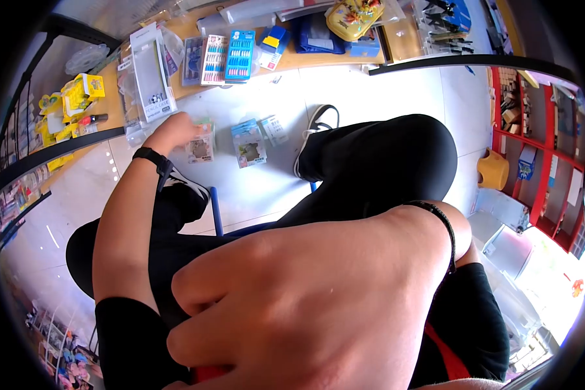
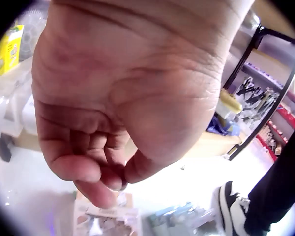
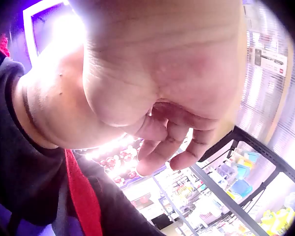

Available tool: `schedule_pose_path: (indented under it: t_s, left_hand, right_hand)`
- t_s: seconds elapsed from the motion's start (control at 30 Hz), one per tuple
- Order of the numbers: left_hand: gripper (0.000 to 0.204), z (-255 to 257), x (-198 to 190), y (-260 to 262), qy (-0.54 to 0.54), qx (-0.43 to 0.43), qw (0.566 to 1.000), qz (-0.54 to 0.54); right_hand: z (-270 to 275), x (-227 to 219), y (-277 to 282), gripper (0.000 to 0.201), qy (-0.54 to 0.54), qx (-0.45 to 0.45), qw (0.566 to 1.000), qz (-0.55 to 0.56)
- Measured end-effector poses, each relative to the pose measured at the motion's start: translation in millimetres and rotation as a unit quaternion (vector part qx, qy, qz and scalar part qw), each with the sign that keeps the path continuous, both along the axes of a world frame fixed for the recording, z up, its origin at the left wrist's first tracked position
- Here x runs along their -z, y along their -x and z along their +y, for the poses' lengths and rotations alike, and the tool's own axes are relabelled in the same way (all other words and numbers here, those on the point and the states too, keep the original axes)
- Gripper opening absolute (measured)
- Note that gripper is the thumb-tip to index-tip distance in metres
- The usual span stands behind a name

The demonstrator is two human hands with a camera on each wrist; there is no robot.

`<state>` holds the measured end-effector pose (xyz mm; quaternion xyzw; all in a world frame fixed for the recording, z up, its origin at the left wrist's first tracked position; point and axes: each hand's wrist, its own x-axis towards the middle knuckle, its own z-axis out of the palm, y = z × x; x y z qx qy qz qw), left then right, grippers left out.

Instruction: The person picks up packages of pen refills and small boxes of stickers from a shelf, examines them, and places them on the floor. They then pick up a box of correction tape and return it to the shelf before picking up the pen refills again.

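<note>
My left hand [image 1: 170, 134] reaches out at the upper left in the head view, fingertips over the top edge of a small printed packet [image 1: 201, 145]. In the left wrist view, the fingers of that hand [image 2: 103, 123] curl loosely with the thumb close to them, above the packet [image 2: 105, 223]; nothing shows in their grasp, and contact with the packet is unclear. A second packet [image 1: 249, 144] and a pale one [image 1: 274, 129] lie beside it on the floor. My right hand [image 1: 305, 299] is raised near the head camera, its fingers [image 3: 160, 152] loosely bent and holding nothing visible.
A shelf [image 1: 114, 97] along the far side carries a long pencil case box [image 1: 153, 78], a blue set [image 1: 240, 55] and a yellow case [image 1: 354, 18]. Black-clad legs and a shoe [image 1: 322, 120] flank the packets. A red rack [image 1: 533, 143] stands at right.
</note>
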<state>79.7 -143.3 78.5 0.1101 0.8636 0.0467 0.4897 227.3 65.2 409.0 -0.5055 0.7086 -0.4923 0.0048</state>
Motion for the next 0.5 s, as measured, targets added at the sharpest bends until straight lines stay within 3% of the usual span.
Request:
schedule_pose_path:
  t_s: [0.03,0.17,0.2,0.27,0.3,0.33,0.37,0.4,0.43,0.47,0.5]
  left_hand:
    - [0.036,6.9,-6.5,-0.6,-0.003,-0.004,1.000,0.004]
    - [0.030,42.3,-56.8,-9.6,-0.267,0.009,0.964,-0.010]
    - [0.028,54.8,-76.9,-17.5,-0.352,0.027,0.936,0.004]
    - [0.027,80.8,-129.4,-43.8,-0.420,0.029,0.907,-0.005]
    - [0.030,89.0,-174.7,-61.0,-0.419,0.043,0.906,-0.037]
    - [0.020,99.0,-227.2,-66.1,-0.358,0.177,0.916,-0.036]
    - [0.032,81.8,-240.6,-87.6,-0.501,0.189,0.844,0.030]
    - [0.024,73.6,-313.0,-111.8,-0.485,0.205,0.832,0.174]
    - [0.018,79.7,-287.0,-126.7,-0.603,0.229,0.748,0.157]
    - [0.013,80.1,-306.0,-136.8,-0.618,0.294,0.700,0.204]
    - [0.015,78.9,-339.0,-143.5,-0.557,0.354,0.719,0.216]
  right_hand:
    - [0.7,-3.2,-1.2,0.019,-0.002,0.003,1.000,0.001]
    - [7.6,-17.6,-8.0,0.017,-0.004,0.030,1.000,-0.006]
    - [11.5,-24.5,-10.8,0.017,-0.006,0.043,0.999,-0.015]
    - [18.0,-39.3,-18.5,0.017,0.001,0.083,0.996,-0.043]
    - [25.2,-45.0,-14.4,0.017,0.015,0.099,0.994,-0.048]
    - [32.4,-46.3,-11.4,0.016,0.029,0.106,0.992,-0.058]
    - [39.1,-39.3,5.6,0.019,0.086,0.034,0.996,-0.010]
    - [48.0,-28.0,29.7,0.022,0.145,-0.038,0.988,0.037]
    - [58.2,-19.4,38.3,0.022,0.153,-0.040,0.987,0.037]
    - [71.0,-12.0,41.6,0.023,0.133,-0.048,0.987,-0.080]
    - [83.1,-4.4,43.1,0.024,0.110,-0.053,0.973,-0.198]
